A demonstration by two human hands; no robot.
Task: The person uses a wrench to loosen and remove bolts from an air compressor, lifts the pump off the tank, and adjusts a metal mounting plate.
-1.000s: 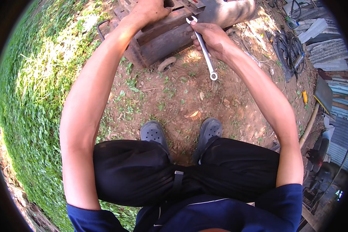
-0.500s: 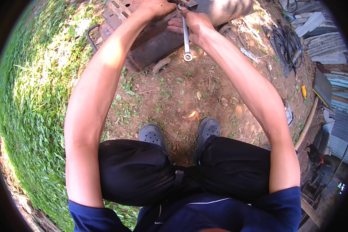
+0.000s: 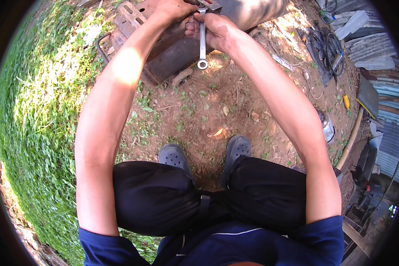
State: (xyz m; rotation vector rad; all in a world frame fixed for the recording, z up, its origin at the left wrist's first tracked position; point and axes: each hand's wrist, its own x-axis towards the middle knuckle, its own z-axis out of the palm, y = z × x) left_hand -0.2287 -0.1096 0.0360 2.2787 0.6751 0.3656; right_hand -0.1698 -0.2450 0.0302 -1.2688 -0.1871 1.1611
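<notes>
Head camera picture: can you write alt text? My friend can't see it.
A person's right hand holds a silver wrench at a rusty metal assembly, close to the left hand. Below, grey clogs rest on dirt, with green grass to the left.

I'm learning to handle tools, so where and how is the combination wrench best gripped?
Probably by the bare lower shank, just above the ring end, coming from the wearer's side. The combination wrench is straight and slim, that end points back toward the wearer, and the right hand holds it higher up.
</notes>
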